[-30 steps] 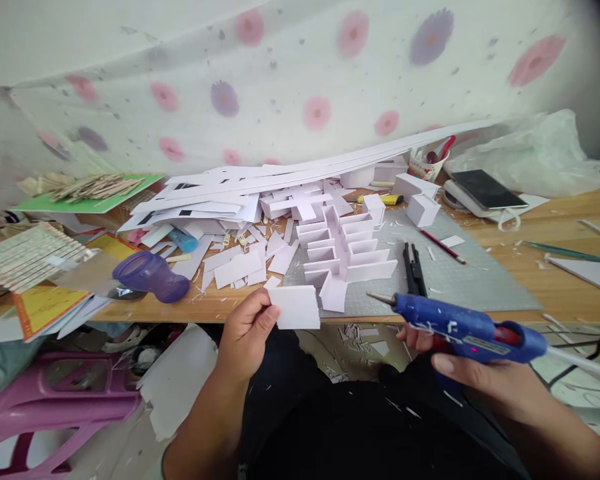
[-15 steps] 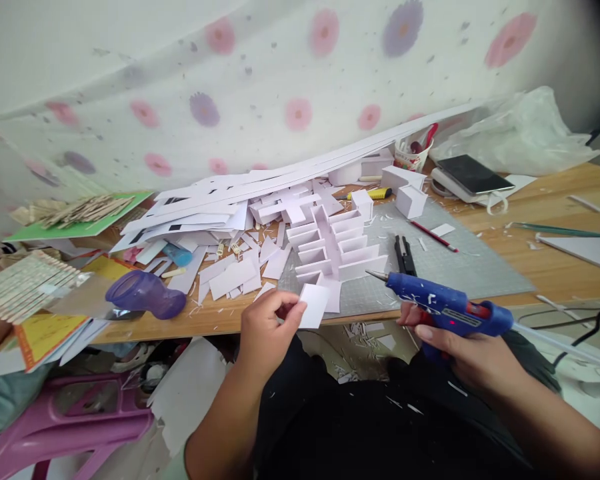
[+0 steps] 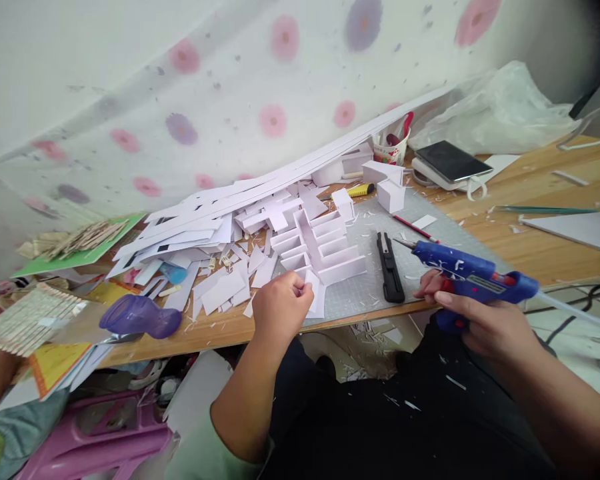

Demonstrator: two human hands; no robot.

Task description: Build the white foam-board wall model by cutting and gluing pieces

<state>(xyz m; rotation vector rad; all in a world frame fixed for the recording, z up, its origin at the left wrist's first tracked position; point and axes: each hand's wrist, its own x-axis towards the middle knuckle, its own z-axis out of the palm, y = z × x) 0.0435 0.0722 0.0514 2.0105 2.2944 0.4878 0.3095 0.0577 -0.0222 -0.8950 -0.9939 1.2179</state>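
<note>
My left hand (image 3: pixel 281 305) is closed in a pinch on a small white board piece (image 3: pixel 311 280), held at the near end of the white partitioned board model (image 3: pixel 341 267). Fingers cover part of the piece, so I cannot tell whether it touches the model. The model has a long strip with upright walls branching to both sides. On the right, my right hand (image 3: pixel 490 328) grips a blue hot glue gun (image 3: pixel 460 270) by its handle. Its nozzle points left, above the grey cutting mat (image 3: pixel 347 303) and apart from the model. A black utility knife (image 3: pixel 391 277) lies between them.
White offcuts (image 3: pixel 225 287) and long board strips (image 3: pixel 260 190) cover the table's left and back. A purple cup-like object (image 3: pixel 143 313) lies near the front edge. A phone (image 3: pixel 453 161), a yellow cutter (image 3: pixel 360 190) and a red pencil (image 3: pixel 415 229) lie farther back.
My left hand has moved the board piece up to the model's near end. My right hand and the glue gun sit farther right in view, away from the model. The whole view has shifted.
</note>
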